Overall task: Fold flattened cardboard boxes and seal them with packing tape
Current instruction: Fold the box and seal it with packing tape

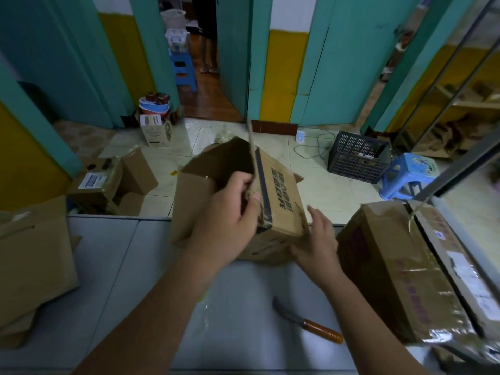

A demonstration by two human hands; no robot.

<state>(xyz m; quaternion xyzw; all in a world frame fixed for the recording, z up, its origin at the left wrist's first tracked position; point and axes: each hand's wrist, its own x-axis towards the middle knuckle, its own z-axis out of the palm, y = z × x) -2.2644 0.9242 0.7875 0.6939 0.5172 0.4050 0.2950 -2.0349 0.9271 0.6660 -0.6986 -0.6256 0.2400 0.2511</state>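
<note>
A brown cardboard box (281,196) with black printed characters stands partly opened at the far edge of the grey table (113,266), its open end turned away to the upper left. My left hand (230,212) grips a flap edge at the top of the box, thumb on the near side and fingers curled over it. My right hand (318,239) lies with straight fingers against the box's lower right side. No tape roll is in view.
A knife (308,320) with an orange-brown handle lies on the table near me. A taped box (400,266) sits at the right, flattened cardboard (32,255) at the left. On the floor beyond are an open box (113,182), a black crate (357,158) and a blue stool (408,174).
</note>
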